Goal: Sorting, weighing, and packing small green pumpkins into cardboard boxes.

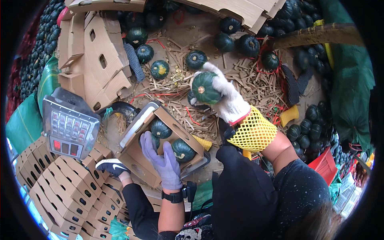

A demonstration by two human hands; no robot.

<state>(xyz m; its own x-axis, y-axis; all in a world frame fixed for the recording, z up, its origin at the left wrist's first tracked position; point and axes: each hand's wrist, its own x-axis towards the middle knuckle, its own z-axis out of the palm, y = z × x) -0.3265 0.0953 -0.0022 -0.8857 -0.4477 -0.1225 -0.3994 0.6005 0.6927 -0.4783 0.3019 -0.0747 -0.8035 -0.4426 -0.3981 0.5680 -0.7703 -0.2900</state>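
Note:
My right hand (226, 90), in a white glove with a yellow mesh sleeve at the wrist, grips a round dark green squash (206, 87) above the straw-strewn floor. My left hand (161, 160), in a purple glove, reaches into an open cardboard box (137, 170). Its fingers and thumb lie around a green squash (153, 141) that they partly cover. Two more squashes, one at the far end (161, 129) and one at the right (183, 150), sit in the same box. Under the box shows the pale edge of a scale platform (138, 120).
The scale's keypad head (70, 124) stands left of the box. Stacked cardboard boxes (60, 192) fill the lower left; flattened cardboard (98, 56) lies behind. Loose squashes, including a yellow-patched one (159, 69), lie on shredded cardboard (180, 86). A red crate (322, 166) is at right.

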